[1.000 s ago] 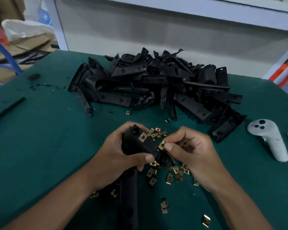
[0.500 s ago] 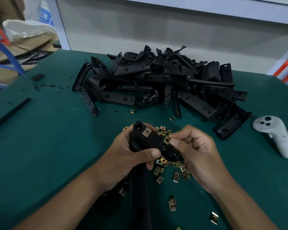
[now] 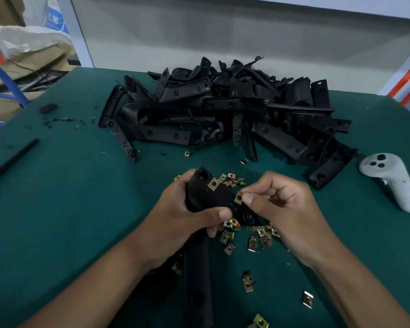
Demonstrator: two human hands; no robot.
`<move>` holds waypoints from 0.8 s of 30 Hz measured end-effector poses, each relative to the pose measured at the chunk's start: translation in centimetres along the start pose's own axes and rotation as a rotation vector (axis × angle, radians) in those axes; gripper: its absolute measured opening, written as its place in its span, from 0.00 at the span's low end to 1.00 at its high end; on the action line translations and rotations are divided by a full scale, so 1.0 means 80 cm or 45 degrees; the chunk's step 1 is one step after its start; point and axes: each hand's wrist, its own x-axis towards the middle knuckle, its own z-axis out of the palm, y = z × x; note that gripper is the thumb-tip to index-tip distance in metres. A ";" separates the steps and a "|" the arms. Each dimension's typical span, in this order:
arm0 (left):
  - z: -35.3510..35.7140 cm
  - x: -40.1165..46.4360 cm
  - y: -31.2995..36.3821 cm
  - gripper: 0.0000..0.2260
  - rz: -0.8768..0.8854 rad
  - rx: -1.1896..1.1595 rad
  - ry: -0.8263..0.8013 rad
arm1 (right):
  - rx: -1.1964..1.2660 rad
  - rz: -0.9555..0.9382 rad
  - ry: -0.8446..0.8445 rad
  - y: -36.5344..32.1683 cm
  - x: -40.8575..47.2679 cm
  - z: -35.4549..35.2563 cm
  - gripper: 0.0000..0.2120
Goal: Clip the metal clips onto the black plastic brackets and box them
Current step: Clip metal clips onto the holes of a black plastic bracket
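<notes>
Since a moment earlier, the right hand (image 3: pixel 291 209) had nudged its pinched clip (image 3: pixel 238 198) further onto the bracket (image 3: pixel 208 197), gripped by the left hand (image 3: pixel 175 218); pushing it squarely home seemed best.

We see a dark green felt-covered tabletop (image 3: pixel 57 209). Toward its far edge lies a big heap of black plastic brackets (image 3: pixel 223 114). Small brass-coloured square metal clips (image 3: pixel 258 240) lie scattered near the near edge. A pale grey handheld controller (image 3: pixel 391 181) rests by the right edge, and a thin black rod (image 3: pixel 12 159) by the left. Black plastic crumbs (image 3: pixel 64 120) dot the far left corner.
</notes>
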 end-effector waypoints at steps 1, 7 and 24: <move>0.001 0.000 0.000 0.14 -0.001 0.005 0.016 | 0.009 0.019 0.015 0.001 0.000 0.000 0.02; 0.006 0.000 0.000 0.11 0.060 0.030 0.138 | 0.148 0.154 0.111 0.010 -0.003 0.010 0.05; 0.008 -0.001 0.002 0.15 0.166 -0.137 0.230 | -0.003 -0.041 -0.109 0.007 -0.003 0.011 0.15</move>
